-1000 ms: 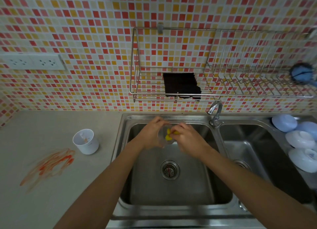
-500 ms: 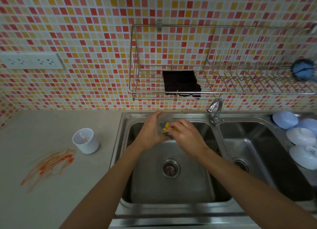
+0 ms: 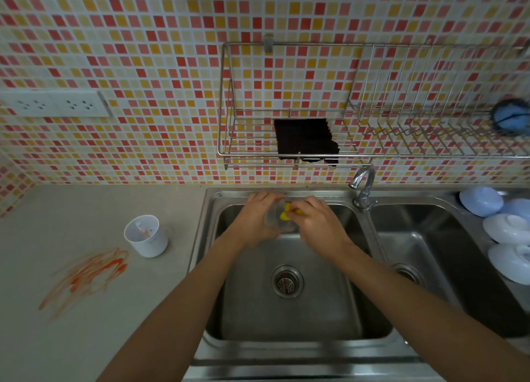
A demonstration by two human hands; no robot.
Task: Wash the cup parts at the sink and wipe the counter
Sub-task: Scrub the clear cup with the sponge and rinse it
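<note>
Clear cup part (image 3: 279,219) is being gripped by the left hand (image 3: 255,217) while the right hand (image 3: 317,224) is pinching a yellow sponge (image 3: 284,214) inside (best rotating, scrubbing evenly).

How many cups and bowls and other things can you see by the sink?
White cup on the counter: 1
Clear cup part in the left hand: 1
Yellow sponge in the right hand: 1
Bowls, upside down: at least 4
Black cloth: 1
Total: at least 8
</note>
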